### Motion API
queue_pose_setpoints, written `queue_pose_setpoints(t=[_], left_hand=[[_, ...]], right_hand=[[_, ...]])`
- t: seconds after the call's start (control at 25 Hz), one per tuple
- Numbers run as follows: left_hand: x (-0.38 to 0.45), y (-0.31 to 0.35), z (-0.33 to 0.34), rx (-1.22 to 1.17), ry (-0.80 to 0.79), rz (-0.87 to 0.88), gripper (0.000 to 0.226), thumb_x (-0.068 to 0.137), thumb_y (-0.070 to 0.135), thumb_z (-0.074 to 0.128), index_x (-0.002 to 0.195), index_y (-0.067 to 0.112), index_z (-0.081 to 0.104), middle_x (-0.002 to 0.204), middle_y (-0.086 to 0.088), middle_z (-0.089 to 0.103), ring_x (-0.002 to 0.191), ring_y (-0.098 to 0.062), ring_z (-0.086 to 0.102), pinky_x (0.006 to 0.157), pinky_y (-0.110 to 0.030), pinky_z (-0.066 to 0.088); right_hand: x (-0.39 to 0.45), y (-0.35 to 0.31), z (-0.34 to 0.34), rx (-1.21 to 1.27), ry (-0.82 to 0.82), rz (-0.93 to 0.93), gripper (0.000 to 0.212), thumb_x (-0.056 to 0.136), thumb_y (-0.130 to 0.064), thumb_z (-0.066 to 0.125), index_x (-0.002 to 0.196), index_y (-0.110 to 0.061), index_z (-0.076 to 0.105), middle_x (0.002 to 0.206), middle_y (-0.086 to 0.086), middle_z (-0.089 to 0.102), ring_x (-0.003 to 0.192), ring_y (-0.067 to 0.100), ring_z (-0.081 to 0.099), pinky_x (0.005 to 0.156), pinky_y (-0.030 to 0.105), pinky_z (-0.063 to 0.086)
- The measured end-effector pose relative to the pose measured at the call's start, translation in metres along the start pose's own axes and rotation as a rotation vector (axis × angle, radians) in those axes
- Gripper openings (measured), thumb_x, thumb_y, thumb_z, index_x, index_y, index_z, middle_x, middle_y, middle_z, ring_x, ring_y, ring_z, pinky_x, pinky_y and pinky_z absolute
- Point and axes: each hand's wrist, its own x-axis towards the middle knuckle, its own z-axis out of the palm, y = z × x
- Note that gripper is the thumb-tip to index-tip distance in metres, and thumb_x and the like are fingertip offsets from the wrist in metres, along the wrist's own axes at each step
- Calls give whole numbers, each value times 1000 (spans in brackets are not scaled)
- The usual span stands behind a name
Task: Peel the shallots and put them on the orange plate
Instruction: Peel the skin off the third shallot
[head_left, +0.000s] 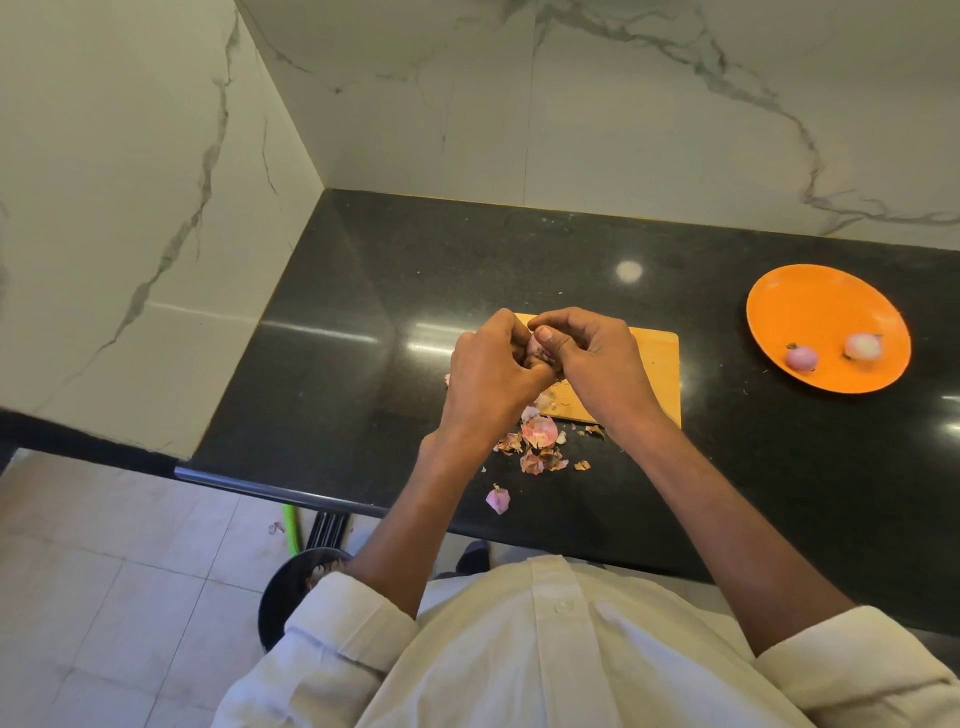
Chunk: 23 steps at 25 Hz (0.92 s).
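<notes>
A polished black stone countertop (363, 312) fills a corner between marble-patterned walls. Directly on it lie a wooden cutting board (657, 374) at centre, an orange plate (810, 306) well apart to the right, and a scatter of papery shallot skins (537, 441) by the board's near edge.
</notes>
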Motion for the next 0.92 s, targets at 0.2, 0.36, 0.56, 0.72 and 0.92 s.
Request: queue_pose_setpoints(t=[0.2, 0.36, 0.56, 0.72, 0.92], left_hand=[[5, -11, -8, -203, -117, -70, 7, 102, 7, 71, 107, 10, 69, 92, -8, 81, 80, -17, 81, 78, -45, 69], [6, -13, -19, -355, -240, -83, 24, 100, 6, 73, 123, 4, 68, 107, -12, 82, 94, -23, 82, 89, -48, 67], [6, -14, -21, -321, -232, -71, 26, 98, 9, 77, 122, 6, 68, 105, -11, 82, 91, -21, 82, 87, -48, 67], [7, -15, -24, -397, -237, -104, 20, 107, 0, 58, 126, 4, 65, 108, -16, 80, 93, -25, 82, 89, -44, 67], [5, -16, -26, -420, -244, -99, 23, 103, 8, 70, 125, 2, 65, 109, -14, 81, 94, -25, 82, 87, -42, 67]], right_hand=[[-5, 1, 1, 163, 22, 86, 20, 107, -16, 61, 116, -14, 79, 102, -2, 78, 99, 13, 74, 81, 31, 63], [-3, -5, -3, 289, 33, 195, 28, 111, -22, 53, 118, -12, 78, 100, -7, 73, 80, 0, 72, 67, 23, 59], [-4, -1, -4, 339, -53, 200, 29, 106, -10, 60, 129, -19, 75, 128, -1, 69, 109, 15, 68, 74, 21, 57], [-4, -3, -6, 324, -27, 148, 33, 98, -1, 68, 124, -20, 78, 127, -4, 70, 115, 18, 66, 78, 28, 61], [-5, -3, -4, 320, -18, 141, 32, 98, -1, 70, 123, -19, 78, 123, -6, 71, 111, 16, 67, 72, 23, 58]])
